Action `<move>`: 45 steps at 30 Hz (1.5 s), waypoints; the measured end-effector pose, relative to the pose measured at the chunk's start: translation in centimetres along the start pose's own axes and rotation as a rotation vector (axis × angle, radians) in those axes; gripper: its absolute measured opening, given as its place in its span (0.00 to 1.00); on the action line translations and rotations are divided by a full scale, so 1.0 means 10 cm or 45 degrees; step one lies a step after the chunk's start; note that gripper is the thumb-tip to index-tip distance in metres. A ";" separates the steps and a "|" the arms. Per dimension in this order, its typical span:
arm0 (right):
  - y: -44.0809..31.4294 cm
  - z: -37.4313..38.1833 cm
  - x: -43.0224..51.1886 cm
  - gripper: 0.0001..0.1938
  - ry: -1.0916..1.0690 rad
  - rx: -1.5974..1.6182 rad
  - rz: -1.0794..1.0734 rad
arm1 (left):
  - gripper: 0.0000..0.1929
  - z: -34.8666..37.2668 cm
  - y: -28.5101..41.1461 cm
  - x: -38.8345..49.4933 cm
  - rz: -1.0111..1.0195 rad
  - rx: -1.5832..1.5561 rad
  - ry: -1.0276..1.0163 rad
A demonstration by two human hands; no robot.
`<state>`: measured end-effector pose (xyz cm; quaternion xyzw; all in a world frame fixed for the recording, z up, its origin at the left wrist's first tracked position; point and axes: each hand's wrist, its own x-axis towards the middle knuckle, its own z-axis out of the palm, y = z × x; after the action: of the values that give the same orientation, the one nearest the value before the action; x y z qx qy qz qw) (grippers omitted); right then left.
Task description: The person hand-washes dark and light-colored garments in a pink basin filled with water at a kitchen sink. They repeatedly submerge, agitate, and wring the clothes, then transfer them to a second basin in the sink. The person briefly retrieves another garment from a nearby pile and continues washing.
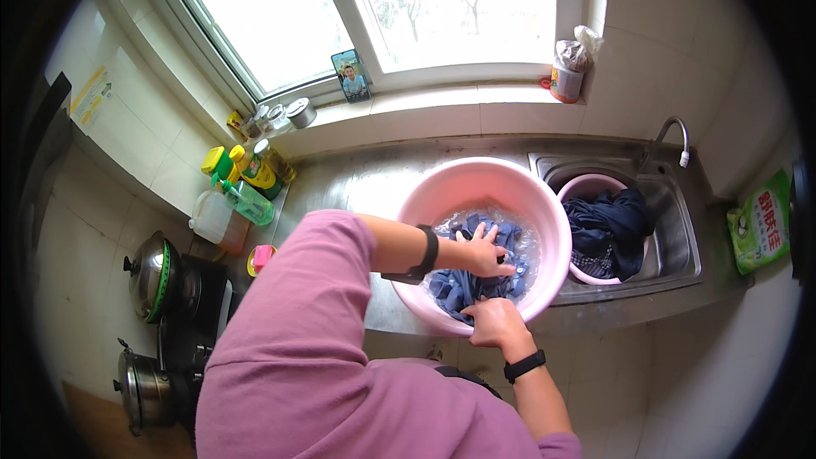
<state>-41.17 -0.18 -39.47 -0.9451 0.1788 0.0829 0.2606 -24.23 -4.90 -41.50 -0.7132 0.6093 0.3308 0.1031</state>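
Note:
A large pink plastic basin point(554, 217) stands on the steel counter. In its shallow, bubbly water lies a bunched wet blue garment point(449, 296) with light buttons or dots. My left hand point(484, 254) reaches in from the left and lies on the garment, fingers spread. At the near rim, my right hand point(499, 325) has its fingers curled into the cloth, with the thumb showing on the left and the other fingertips partly hidden. Both wrists wear black bands.
Right of the basin, a steel sink point(685, 248) holds a smaller pink basin point(590, 182) heaped with dark clothes point(605, 223), beneath a curved faucet point(679, 124). Several bottles point(255, 172) and a pink soap bar point(262, 257) stand left. A phone point(351, 76) leans on the windowsill.

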 end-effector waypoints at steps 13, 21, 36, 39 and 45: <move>0.04 0.09 0.03 0.22 0.009 0.063 -0.014 | 0.32 -0.14 -0.44 1.16 -0.112 -0.204 0.675; 0.04 0.03 0.00 0.19 0.033 0.054 -0.023 | 0.32 0.06 -0.21 -0.03 0.218 0.094 0.155; 0.08 0.12 0.04 0.10 0.140 0.058 -0.061 | 0.24 -0.16 -0.38 1.22 -0.020 -0.084 0.648; 0.06 0.10 0.01 0.10 0.200 0.069 -0.056 | 0.25 -0.39 -0.43 0.98 -0.266 -0.695 0.640; 0.04 0.05 0.04 0.17 0.024 0.007 -0.019 | 0.33 -0.01 -0.27 -0.07 0.319 0.327 0.398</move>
<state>-41.01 -0.39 -40.20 -0.9464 0.1747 0.0715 0.2622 -21.65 -3.79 -41.73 -0.6557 0.7387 0.1463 0.0557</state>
